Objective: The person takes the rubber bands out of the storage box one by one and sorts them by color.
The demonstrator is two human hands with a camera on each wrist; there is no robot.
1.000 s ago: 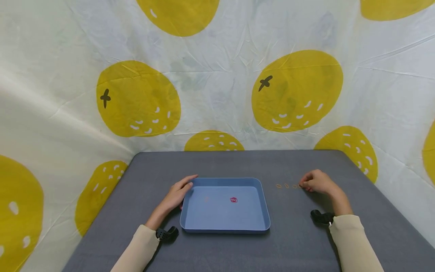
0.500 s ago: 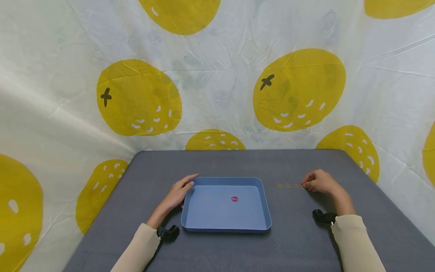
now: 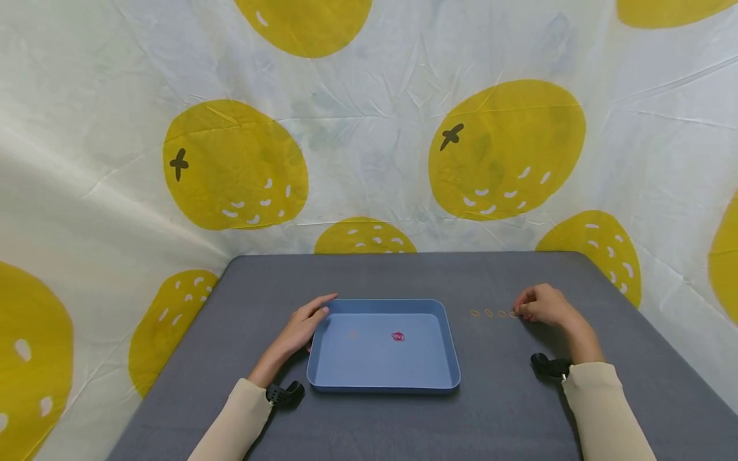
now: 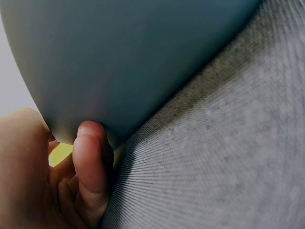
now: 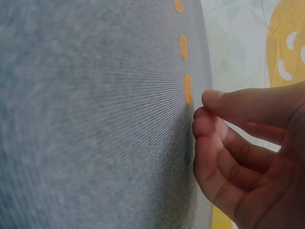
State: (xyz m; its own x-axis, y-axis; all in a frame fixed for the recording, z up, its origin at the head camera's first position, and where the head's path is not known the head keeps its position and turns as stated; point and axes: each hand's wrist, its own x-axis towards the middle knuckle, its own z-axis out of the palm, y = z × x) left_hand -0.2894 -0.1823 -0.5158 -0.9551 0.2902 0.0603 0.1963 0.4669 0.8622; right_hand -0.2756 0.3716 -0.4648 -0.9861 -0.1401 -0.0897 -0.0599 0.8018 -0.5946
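Observation:
My left hand (image 3: pixel 300 328) is at the left back corner of a blue rectangular tray (image 3: pixel 380 389). Its thumb lies over the rim, and in the left wrist view a bent finger (image 4: pixel 89 160) touches the tray's outer wall (image 4: pixel 128 57). To the right of the tray, several small orange rubber bands (image 3: pixel 489 313) lie in a row. My right hand (image 3: pixel 544 303) is at the row's right end. In the right wrist view its thumb and index fingertips come together just beside the nearest rubber band (image 5: pixel 187 89), with nothing visible between them.
Inside the tray lie a small red tangle of bands (image 3: pixel 398 336) and a faint tan loop (image 3: pixel 353 334). The grey cloth-covered table (image 3: pixel 380 426) runs back to a white curtain (image 3: pixel 369 147) with yellow fruit prints.
My right hand has shifted slightly right, so the rightmost rubber band shows more beside its fingertips. The left hand keeps its place on the tray.

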